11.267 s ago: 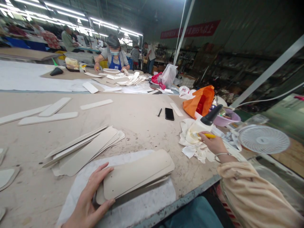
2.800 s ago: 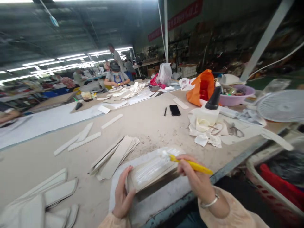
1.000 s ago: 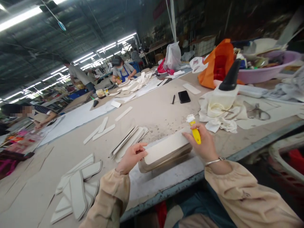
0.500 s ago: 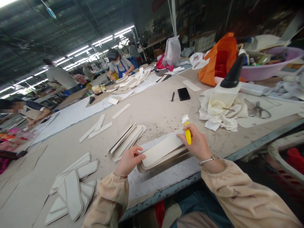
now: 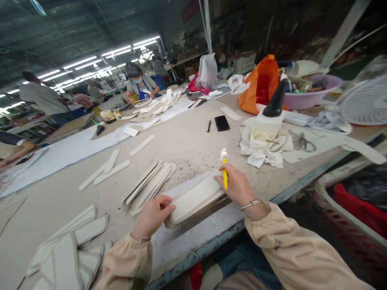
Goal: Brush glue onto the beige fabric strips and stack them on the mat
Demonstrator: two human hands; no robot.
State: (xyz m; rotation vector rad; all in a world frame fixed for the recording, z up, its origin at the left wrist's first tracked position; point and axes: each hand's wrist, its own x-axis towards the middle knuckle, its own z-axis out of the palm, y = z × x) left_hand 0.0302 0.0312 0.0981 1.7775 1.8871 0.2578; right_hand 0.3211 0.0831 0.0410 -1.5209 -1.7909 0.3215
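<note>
A stack of long off-white strips with rounded corners (image 5: 193,198) lies by the table's near edge, slightly fanned along its near side. At the stack's left end, my left hand (image 5: 152,215) is closed on the top strip, thumb and fingers at its corner. My right hand (image 5: 237,186) holds a small yellow-handled tool (image 5: 224,174) upright, its head a lumpy white clump. The thumb and fingertips of that hand also touch the right end of the strips. Behind my left hand leans another pile of strips (image 5: 151,185).
Loose strips (image 5: 66,257) are heaped at left. Farther back lie a phone (image 5: 221,123) and a small dark tool (image 5: 209,126). On the right are a black-nozzled white container (image 5: 266,125) on crumpled cloth, scissors (image 5: 303,143) and a fan (image 5: 365,98). A co-worker (image 5: 142,82) sits across the table.
The view has turned to the right, so the table's contents sit farther left and the fan shows. Both hands remain at the ends of the stack, with the yellow tool still in my right.
</note>
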